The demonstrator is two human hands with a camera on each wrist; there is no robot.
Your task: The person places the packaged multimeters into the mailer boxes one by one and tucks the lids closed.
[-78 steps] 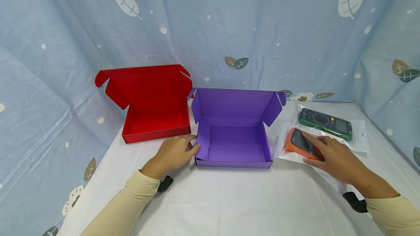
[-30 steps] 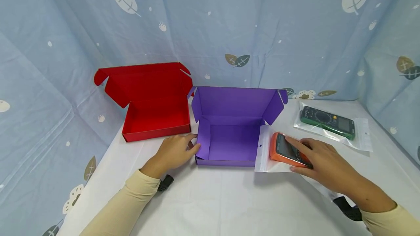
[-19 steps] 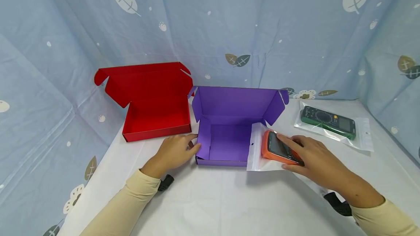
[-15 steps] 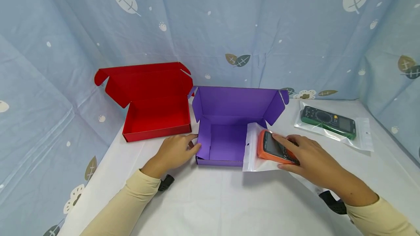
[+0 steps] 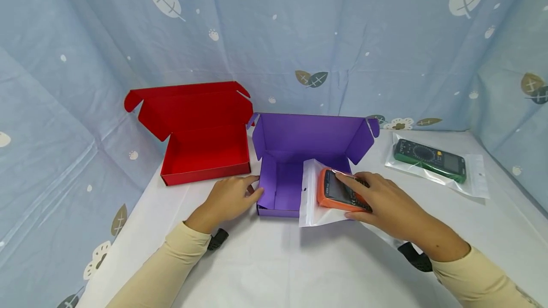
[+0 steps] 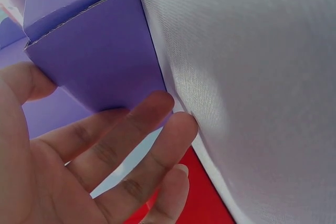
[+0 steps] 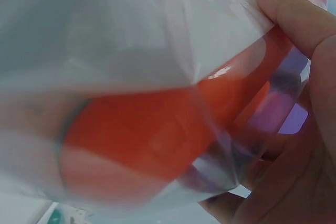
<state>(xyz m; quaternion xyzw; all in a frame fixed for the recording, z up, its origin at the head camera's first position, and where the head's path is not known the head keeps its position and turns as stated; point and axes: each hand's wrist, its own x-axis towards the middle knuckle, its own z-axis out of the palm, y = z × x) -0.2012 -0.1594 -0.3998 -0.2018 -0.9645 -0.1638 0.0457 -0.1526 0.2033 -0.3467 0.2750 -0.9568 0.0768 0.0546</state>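
Observation:
In the head view my right hand grips an orange multimeter in a clear plastic bag, held over the right half of the open purple box. The right wrist view shows the multimeter's orange back through the film, with the thumb along one side. My left hand rests against the purple box's left side. Up close in the left wrist view, the left fingers lie loosely spread at its outer wall.
An open red box stands left of the purple one, its lid raised. Farther right on the white tablecloth lies a green multimeter in its own clear bag. Behind hangs a blue patterned curtain.
My right hand has lifted the bagged orange multimeter from the table's right side and carried it left over the purple box. The left hand has stayed at the box's left side.

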